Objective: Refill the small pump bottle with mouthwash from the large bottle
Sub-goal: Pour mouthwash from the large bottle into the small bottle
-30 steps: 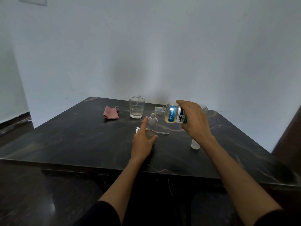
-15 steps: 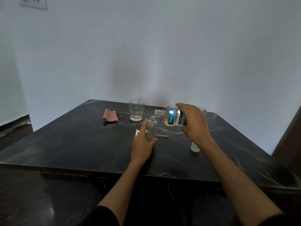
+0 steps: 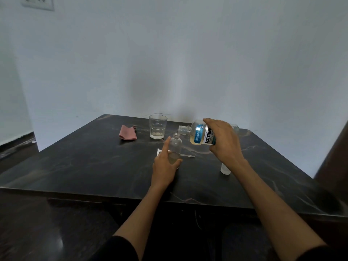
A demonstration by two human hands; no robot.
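My right hand [image 3: 224, 142], right of frame centre, was wrapped over the large bottle [image 3: 201, 133], fingers curled round its label, bottle tipped nearly flat with the open neck pointing left, just above and right of the small bottle's mouth. No stream visible between them; can't tell if it was flowing.

My left hand [image 3: 164, 162], at frame centre, steadied the small pump bottle [image 3: 175, 147] upright on the table [image 3: 84, 166]: thumb and fingers round its lower half, index finger straight up its left side.

Progress, my read: pump was off, lying behind the small bottle [image 3: 185, 155]; large bottle's cap off, possibly the white piece [image 3: 225, 169] under my right wrist. Small bottle was roughly a third full. Left to do: more pouring, refit pump, recap.

Further out, upper centre: a glass [image 3: 157, 127]; left of it a pink cloth [image 3: 128, 132].
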